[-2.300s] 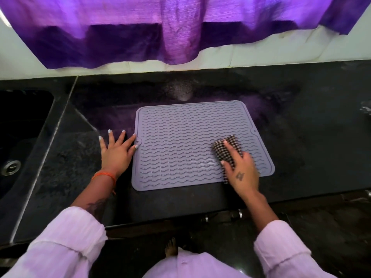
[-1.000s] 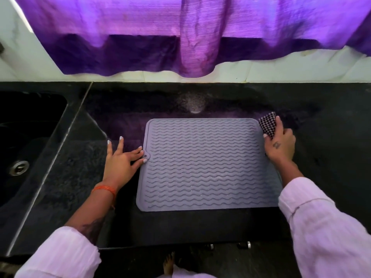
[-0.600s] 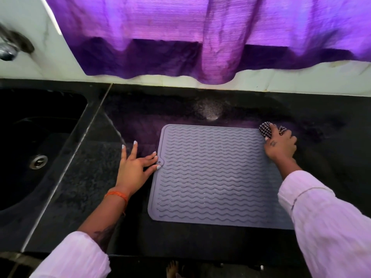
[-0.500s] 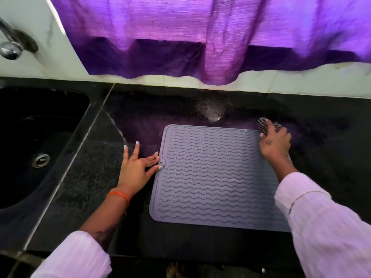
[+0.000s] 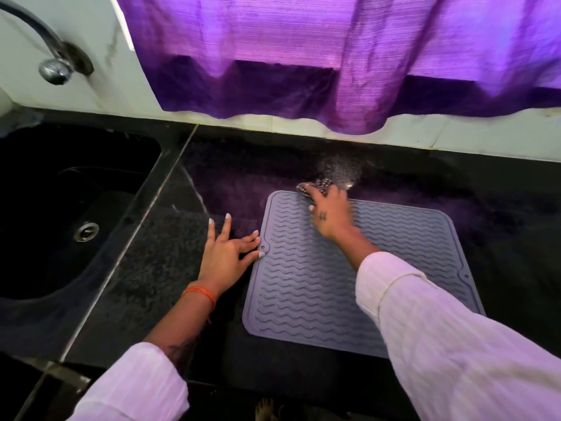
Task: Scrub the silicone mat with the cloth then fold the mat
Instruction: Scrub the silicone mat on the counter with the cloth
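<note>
Sink (image 5: 69, 208): I see a dark basin at far left, set into the black countertop (image 5: 145, 268), with a round metal drain in its floor; a metal tap (image 5: 54, 68) is mounted on the pale wall above it.
Curtain (image 5: 334, 56): purple fabric hangs along the back wall, its hem ending above the counter.
Left hand (image 5: 226, 256): lies flat on the countertop with fingers straight and spread, grasping nothing. I see two fingertips (image 5: 261, 254) touching the left edge of the mat beside its small tab hole; an orange band circles the wrist.
Silicone mat (image 5: 318, 284): grey, ribbed with wavy lines, lying flat and unfolded on the counter to the right of the left hand.
Right hand (image 5: 329, 215): reaches over the mat's far edge near its far-left corner, fingers curled over the cloth and pressing it down.
Cloth (image 5: 315, 186): a checked wad showing just beyond the right fingertips, at the mat's far rim; I cannot tell how much of it lies on the mat.
</note>
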